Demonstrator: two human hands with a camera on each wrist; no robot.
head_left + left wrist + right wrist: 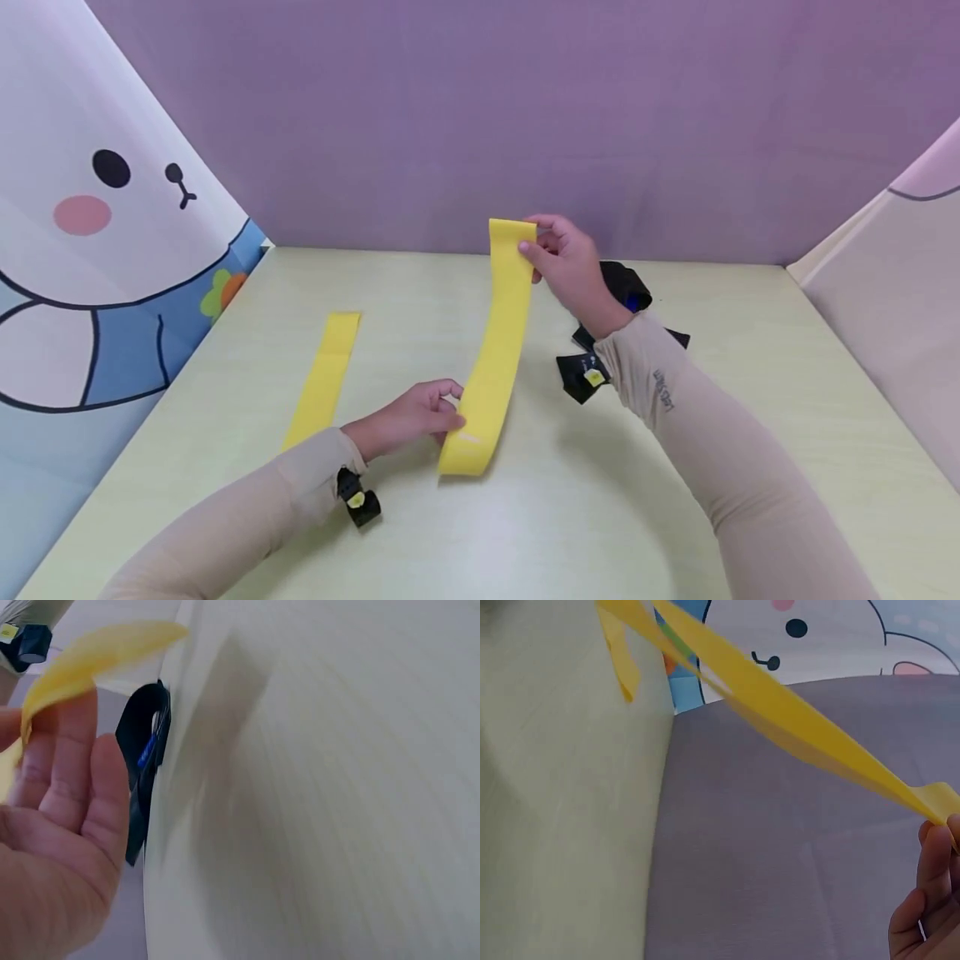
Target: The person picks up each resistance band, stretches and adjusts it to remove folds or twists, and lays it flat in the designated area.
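Note:
A wide yellow resistance loop band (495, 350) hangs between my two hands above the table, its near end lower and bearing a small pale print. My right hand (570, 262) pinches the upper end between thumb and fingers. Lower down, the left hand (416, 414) pinches the band's left edge near the bottom loop. Seen from the right wrist, the band (802, 720) runs as two layers with a narrow gap between them. A second yellow band (324, 379) lies flat on the table, left of the held one and partly behind my left forearm.
A curled black cloth-like item (619, 279) with a blue patch inside lies at the back right, partly hidden by my right arm. The pale table (480, 542) meets a purple backdrop (450, 125) behind. A cartoon-printed cloth (135, 267) stands along the left side.

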